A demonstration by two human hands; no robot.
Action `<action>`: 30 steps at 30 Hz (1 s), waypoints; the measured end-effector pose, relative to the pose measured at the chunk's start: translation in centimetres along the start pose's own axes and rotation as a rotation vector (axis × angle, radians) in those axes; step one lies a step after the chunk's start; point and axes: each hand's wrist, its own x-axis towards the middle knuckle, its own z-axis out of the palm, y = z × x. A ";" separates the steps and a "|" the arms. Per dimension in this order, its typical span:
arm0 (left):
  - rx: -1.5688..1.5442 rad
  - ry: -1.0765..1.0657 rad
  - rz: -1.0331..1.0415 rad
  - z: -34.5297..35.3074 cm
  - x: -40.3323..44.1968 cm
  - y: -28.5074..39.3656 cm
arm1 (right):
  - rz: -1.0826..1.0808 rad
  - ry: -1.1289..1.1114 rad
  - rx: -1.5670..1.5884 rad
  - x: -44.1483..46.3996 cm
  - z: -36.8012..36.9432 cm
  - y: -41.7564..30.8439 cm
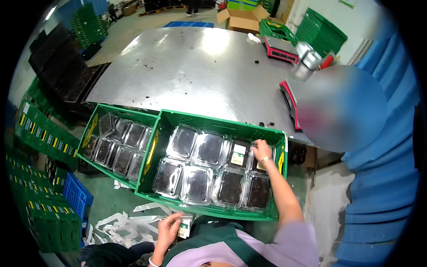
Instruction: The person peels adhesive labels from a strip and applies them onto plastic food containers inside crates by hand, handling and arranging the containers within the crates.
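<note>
A green crate (209, 212) holds two rows of clear plastic boxes with dark contents. My right hand (261, 150) is inside it at the back right, its fingers closed over the lid of the corner box; a label shows partly beneath the hand. Just left of that, another box (239, 153) carries a white and green label. Near the crate's front edge, my left hand (169, 229) holds white and green labels (184, 227) with its fingers bent.
A second green crate (120, 172) with clear boxes adjoins on the left. Behind is a metal table (178, 66) with red scales (281, 49) at its right. White paper strips (126, 227) litter the floor. A blue curtain (378, 187) hangs at right.
</note>
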 end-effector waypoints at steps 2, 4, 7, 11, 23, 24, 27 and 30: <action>-0.052 0.013 0.060 0.9 1.0 0.1 | -0.211 -0.216 0.453 -3.2 -1.1 -7.4; -0.047 0.036 0.141 1.5 2.1 0.8 | -0.317 -0.841 0.717 -8.4 -3.1 -14.8; -0.289 0.044 0.045 2.2 2.9 2.0 | -0.760 -0.879 0.526 -14.2 -3.9 -20.4; 0.000 -0.050 0.089 1.1 2.8 1.5 | -0.565 -0.253 0.512 -6.3 1.5 -20.4; -0.527 0.022 -0.082 -2.0 -1.0 1.6 | -0.643 -0.513 0.320 -7.3 2.8 -22.4; -0.527 0.097 -0.049 -1.6 -0.8 2.1 | -0.708 -0.718 0.441 -10.3 2.8 -23.2; -0.409 0.095 -0.064 -2.5 0.1 0.0 | -0.943 -0.751 0.414 -16.2 -0.4 -25.4; -0.301 0.235 -0.058 -2.5 0.7 -0.3 | -0.973 -0.759 0.439 -16.5 0.0 -26.8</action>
